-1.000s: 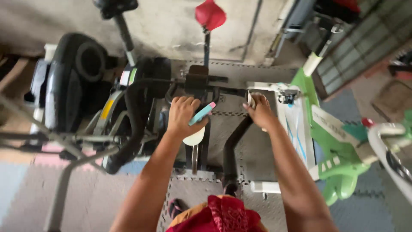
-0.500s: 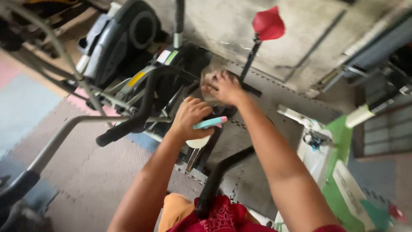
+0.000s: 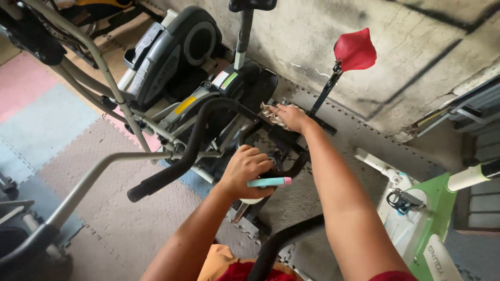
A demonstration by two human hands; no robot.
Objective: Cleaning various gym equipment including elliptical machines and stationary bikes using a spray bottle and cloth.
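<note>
The left hand is gripping a teal-and-pink bottle just before the exercise bike's black handlebar, so it could be slipping down. Beyond that handlebar, the right hand is pressing a beige cloth, seemingly clenched, which could be snagging there.

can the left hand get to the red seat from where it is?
Probably not without letting go. The left hand grips the black handlebar and a teal tool; the red seat sits farther off, past the right hand wiping with a cloth.
</note>
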